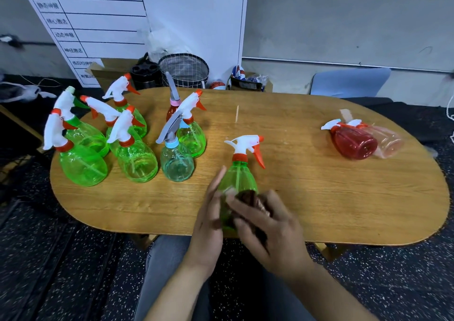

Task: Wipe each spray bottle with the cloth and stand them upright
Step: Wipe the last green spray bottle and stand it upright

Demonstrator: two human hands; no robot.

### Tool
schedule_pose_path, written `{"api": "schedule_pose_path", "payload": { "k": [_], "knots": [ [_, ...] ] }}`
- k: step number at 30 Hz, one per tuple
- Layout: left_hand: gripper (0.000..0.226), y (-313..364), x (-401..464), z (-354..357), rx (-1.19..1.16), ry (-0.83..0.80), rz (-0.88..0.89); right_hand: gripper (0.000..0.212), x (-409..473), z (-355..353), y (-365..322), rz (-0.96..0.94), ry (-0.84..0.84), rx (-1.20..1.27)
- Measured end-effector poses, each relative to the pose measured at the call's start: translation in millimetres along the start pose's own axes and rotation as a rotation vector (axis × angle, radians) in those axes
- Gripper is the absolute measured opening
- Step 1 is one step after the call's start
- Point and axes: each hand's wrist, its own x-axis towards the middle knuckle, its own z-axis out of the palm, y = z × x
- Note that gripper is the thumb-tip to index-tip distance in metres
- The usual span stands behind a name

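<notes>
A green spray bottle [239,175] with a white and orange trigger head stands near the table's front edge. My left hand [208,222] holds its left side. My right hand [267,225] presses a dark brown cloth [255,201] against the bottle's lower front; the cloth is mostly hidden under my fingers. Several green spray bottles [136,159] and a pale blue one [175,162] stand upright at the table's left. A red bottle [353,142] and a pale pink bottle [389,141] lie on their sides at the right.
The oval wooden table [319,198] has a thin stick [237,114] lying near its middle back. Behind it are a wire basket [184,69], a black holder [145,73], a whiteboard [122,13] and a blue chair [351,81]. My knees sit below the front edge.
</notes>
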Motion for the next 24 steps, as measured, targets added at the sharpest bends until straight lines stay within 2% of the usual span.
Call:
{"api": "schedule_pose_path", "payload": {
  "k": [2,4,6,9,12,14,16,20,24],
  "knots": [
    [0.044,0.0,-1.0,-3.9,0.002,-0.036,-0.023,0.033,-11.7,1.7,1.0,-0.130,-0.063,-0.046],
    [0.047,-1.1,-2.1,-5.8,0.003,-0.053,-0.023,0.031,-15.8,-0.1,-1.5,-0.128,-0.070,0.018],
    [0.048,-0.3,-2.2,-5.4,0.029,-0.048,-0.006,0.030,-13.1,-3.4,-7.9,0.077,0.031,0.196],
    [0.052,2.5,-3.0,-2.4,0.044,-0.074,0.015,0.028,-2.0,-2.3,-8.5,0.519,0.322,0.507],
    [0.065,4.5,-6.6,1.0,0.015,-0.086,0.042,0.029,2.8,6.5,-5.8,0.735,0.427,0.755],
    [0.078,2.8,-7.8,2.9,0.019,-0.086,0.071,0.029,-0.1,10.7,-7.5,0.758,0.411,0.771],
    [0.081,2.9,-8.0,4.0,0.031,-0.089,0.078,0.030,-4.3,13.4,-9.6,0.750,0.397,0.745],
    [0.066,-2.1,-4.5,0.3,0.060,-0.106,0.032,0.030,-8.4,15.5,-9.6,0.779,0.413,0.760],
    [0.056,-5.0,-5.3,-1.6,0.017,-0.121,0.002,0.032,-11.8,18.6,-16.9,0.680,0.361,0.656]
  ]
}}
